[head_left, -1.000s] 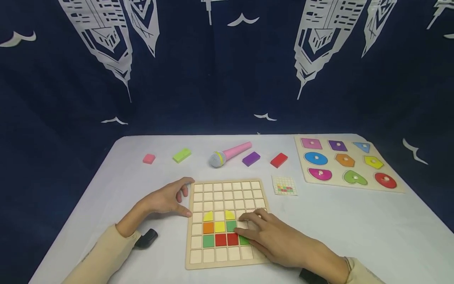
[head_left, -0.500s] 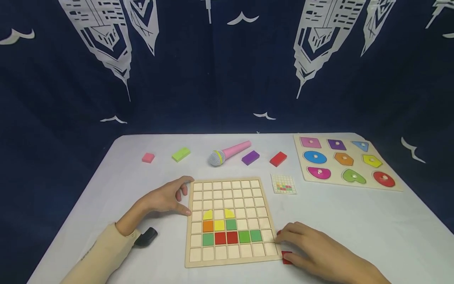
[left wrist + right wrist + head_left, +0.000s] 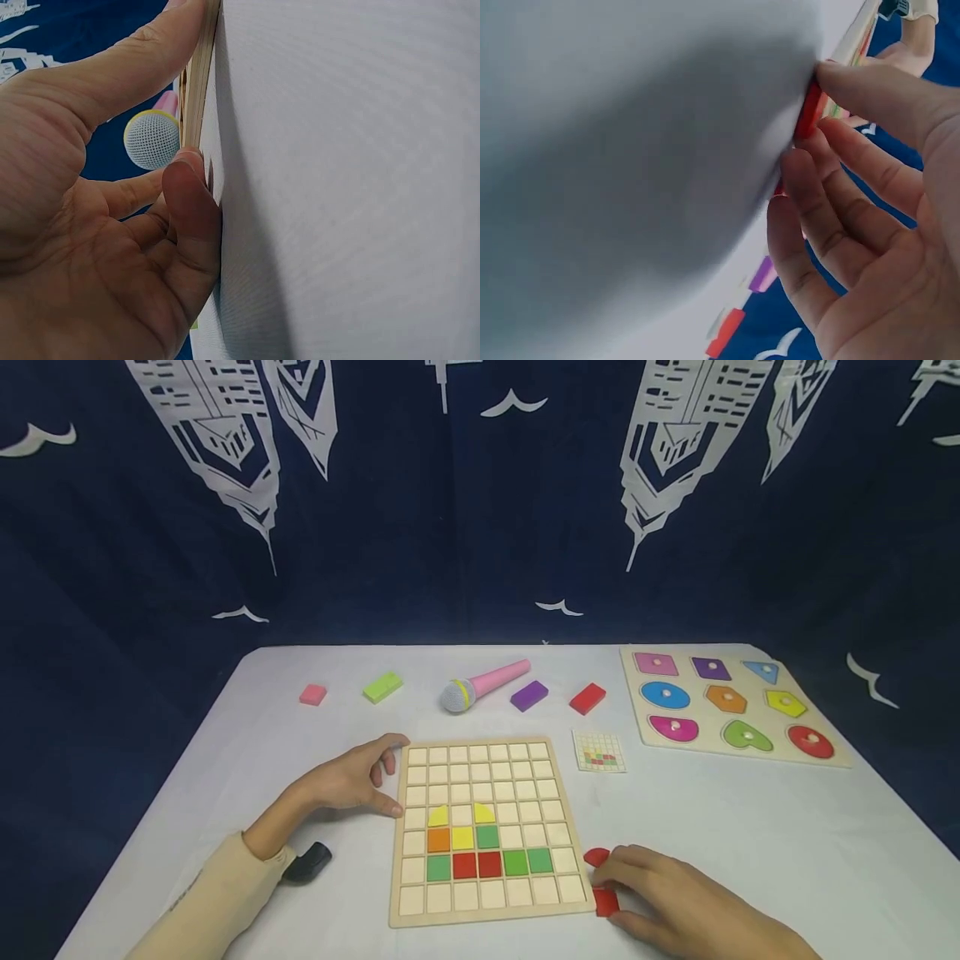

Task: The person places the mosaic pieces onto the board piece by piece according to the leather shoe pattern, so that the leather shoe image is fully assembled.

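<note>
A wooden grid board (image 3: 480,914) lies mid-table, with yellow, orange, green and red tiles (image 3: 465,865) in some squares. Along its left edge rests my left hand (image 3: 345,781), thumb and index fingertip spread apart against the wood. The left wrist view shows the board's side (image 3: 196,90) touched by that thumb and fingers. To the right of the board, my right hand (image 3: 667,897) pinches a red square tile (image 3: 606,902) between thumb and fingertip, low at the tabletop. The right wrist view shows this red tile (image 3: 808,112) edge-on. Beyond those fingers lies a red rounded tile (image 3: 597,857).
A small pattern card (image 3: 600,752) lies off the board's upper right. Behind are a pink toy microphone (image 3: 483,685) and pink, lime (image 3: 382,687), purple and red (image 3: 587,698) blocks. A knobbed shape puzzle (image 3: 738,702) occupies the back right.
My right hand has left the board's lower right for the red tiles beside it, baring a second green tile in that row. Its fingers now close on the red square. My left hand stays put.
</note>
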A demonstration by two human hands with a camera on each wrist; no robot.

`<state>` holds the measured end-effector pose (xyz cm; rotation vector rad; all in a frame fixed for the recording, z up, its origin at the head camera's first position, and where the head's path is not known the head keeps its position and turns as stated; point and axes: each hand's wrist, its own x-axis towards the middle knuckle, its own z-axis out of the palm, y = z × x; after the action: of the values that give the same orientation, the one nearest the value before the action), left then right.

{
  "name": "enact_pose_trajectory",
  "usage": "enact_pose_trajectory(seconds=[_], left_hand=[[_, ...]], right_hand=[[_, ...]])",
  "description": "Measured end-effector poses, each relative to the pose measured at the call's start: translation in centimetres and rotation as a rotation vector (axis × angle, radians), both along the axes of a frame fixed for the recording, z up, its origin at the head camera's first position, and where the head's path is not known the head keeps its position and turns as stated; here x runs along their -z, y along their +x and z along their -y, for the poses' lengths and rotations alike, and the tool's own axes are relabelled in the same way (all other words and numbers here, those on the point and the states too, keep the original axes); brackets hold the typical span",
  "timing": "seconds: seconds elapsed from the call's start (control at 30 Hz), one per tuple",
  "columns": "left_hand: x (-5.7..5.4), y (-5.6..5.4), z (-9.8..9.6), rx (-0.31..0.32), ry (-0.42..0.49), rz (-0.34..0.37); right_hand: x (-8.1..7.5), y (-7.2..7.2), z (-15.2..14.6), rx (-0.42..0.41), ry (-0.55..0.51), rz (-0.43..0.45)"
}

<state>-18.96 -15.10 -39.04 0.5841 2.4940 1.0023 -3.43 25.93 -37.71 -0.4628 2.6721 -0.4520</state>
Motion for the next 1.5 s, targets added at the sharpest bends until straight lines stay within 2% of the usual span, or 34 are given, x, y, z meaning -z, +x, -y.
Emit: enact_pose_trajectory(seconds=[0.1,0.23,0.37,0.5,0.6,0.73,0.83,0.97,1.17,1.33,1.5], left_hand=[[0.1,0.0,0.0,0.002,0.002,0.008],[0.1,0.1,0.0,0.001,0.003,0.006],[0.1,0.1,0.0,0.004,0.007,-0.001],[0.0,0.0,0.0,0.009,0.005,-0.008],[0.0,-0.1,0.0,0.014,0.004,-0.009],[0.1,-0.2,0.1,0.015,0.002,-0.012],[0.2,-0.2,0.1,0.013,0.002,-0.015],[0.1,-0.1,0.1,0.013,-0.002,-0.017],[-0.1,-0.1,0.2,0.005,-0.009,-0.021],[-0.2,0.1,0.2,0.010,0.013,-0.011],[0.0,0.1,0.2,0.019,0.028,-0.014]], right_hand=[[-0.5,-0.2,0.4,-0.028,0.028,-0.034],[-1.5,-1.2,1.3,-0.162,0.021,-0.149],[-2.2,-2.6,2.5,-0.278,-0.046,-0.249],[-2.2,-4.0,4.0,-0.342,-0.136,-0.328],[-1.8,-4.8,5.3,-0.382,-0.191,-0.351],[-1.4,-5.9,6.8,-0.385,-0.219,-0.338],[-1.1,-6.6,7.5,-0.357,-0.217,-0.320],[-0.5,-7.1,8.0,-0.348,-0.212,-0.311],[0.0,-7.3,8.3,-0.341,-0.240,-0.324],[-0.2,-7.1,8.3,-0.330,-0.250,-0.297],[-0.5,-6.8,8.2,-0.331,-0.241,-0.319]])
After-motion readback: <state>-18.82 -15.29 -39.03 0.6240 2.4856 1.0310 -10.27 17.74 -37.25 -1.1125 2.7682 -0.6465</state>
